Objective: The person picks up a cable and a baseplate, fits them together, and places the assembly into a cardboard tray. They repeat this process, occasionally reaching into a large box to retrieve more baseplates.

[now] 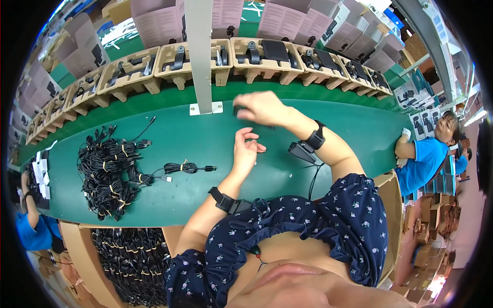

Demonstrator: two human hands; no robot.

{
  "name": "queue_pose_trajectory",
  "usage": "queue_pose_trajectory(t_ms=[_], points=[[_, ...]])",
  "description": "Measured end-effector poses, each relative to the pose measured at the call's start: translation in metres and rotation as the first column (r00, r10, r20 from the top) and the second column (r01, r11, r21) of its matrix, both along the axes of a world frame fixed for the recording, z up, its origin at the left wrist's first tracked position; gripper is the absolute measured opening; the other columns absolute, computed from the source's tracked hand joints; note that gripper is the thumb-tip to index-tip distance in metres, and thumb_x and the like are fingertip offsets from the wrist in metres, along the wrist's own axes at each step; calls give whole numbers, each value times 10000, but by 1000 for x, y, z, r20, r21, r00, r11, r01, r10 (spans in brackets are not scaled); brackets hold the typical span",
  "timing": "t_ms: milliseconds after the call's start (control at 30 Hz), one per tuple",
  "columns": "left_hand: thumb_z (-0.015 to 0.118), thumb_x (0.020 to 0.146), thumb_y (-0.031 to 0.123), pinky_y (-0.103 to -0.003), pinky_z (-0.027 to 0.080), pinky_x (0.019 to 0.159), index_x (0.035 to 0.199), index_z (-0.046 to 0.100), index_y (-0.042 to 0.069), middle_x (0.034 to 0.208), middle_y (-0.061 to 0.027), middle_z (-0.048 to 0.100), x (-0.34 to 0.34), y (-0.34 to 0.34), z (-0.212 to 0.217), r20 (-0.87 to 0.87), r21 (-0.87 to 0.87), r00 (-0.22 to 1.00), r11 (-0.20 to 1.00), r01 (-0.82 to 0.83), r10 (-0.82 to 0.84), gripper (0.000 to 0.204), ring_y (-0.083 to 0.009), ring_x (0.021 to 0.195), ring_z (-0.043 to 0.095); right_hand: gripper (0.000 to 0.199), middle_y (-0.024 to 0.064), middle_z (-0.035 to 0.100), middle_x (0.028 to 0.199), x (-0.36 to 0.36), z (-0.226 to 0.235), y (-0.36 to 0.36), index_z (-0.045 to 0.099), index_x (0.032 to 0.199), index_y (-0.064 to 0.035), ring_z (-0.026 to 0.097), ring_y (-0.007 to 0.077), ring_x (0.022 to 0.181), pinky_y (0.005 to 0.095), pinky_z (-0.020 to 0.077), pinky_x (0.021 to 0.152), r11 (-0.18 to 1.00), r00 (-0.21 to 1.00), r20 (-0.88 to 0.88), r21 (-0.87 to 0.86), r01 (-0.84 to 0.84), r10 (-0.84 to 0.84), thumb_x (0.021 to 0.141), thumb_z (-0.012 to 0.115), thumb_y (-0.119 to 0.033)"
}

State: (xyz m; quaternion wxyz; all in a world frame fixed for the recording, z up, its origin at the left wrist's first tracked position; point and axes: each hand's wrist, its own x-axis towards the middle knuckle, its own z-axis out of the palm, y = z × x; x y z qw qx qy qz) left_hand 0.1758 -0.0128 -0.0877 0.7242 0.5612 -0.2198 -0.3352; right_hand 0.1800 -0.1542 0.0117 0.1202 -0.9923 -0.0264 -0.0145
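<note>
My right hand [264, 109] is reached out over the far middle of the green table [328, 133], just right of the grey post. Its fingers are closed on a small black object [238, 110], mostly hidden by the hand, so its kind is unclear. Nearer to me, my left hand [246, 147] hovers above the table with its fingers apart and nothing in them. To its left lies a single black cable [181, 167], coiled and tied with a pale band. Further left is a heap of similar tied black cables [105, 172].
Along the far edge runs a row of brown moulded trays [177, 66] holding black parts, with open printed boxes behind. A grey post [200, 56] rises from the table. A carton of cables [131, 262] stands near left. Co-workers in blue [422, 159] are at both sides.
</note>
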Motion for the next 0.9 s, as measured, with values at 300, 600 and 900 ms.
queue_pose_trajectory(t_ms=[300, 600, 900], points=[[436, 883, 38, -286, 530, 631, 1051, 434, -10, 896, -103, 559, 12, 0, -1, -196, -7, 979, 998, 62, -62, 175, -151, 689, 594, 433, 62, 512, 921, -19, -33, -17, 487, 1184, -45, 527, 98, 704, 246, 481, 572, 431, 896, -333, 882, 188, 292, 900, 456, -371], [428, 853, -20, -273, 515, 621, 1071, 432, 2, 865, -93, 560, 11, 1, 0, -187, -19, 981, 999, 46, -49, 219, -146, 650, 582, 572, 140, 618, 875, -16, -25, -19, 548, 1069, -54, 585, 298, 869, 358, 456, 778, 951, 974, -178, 249, 183, -141, 677, 674, -450], [397, 872, -25, -275, 513, 576, 1084, 409, -8, 894, -98, 510, 16, 3, -4, -176, -51, 982, 997, 52, -61, 213, -146, 609, 575, 188, -54, 470, 575, 90, 54, -49, 528, 851, -53, 339, 25, 446, 202, 250, 390, 380, 775, 240, 925, 0, -585, 826, 620, -215]])
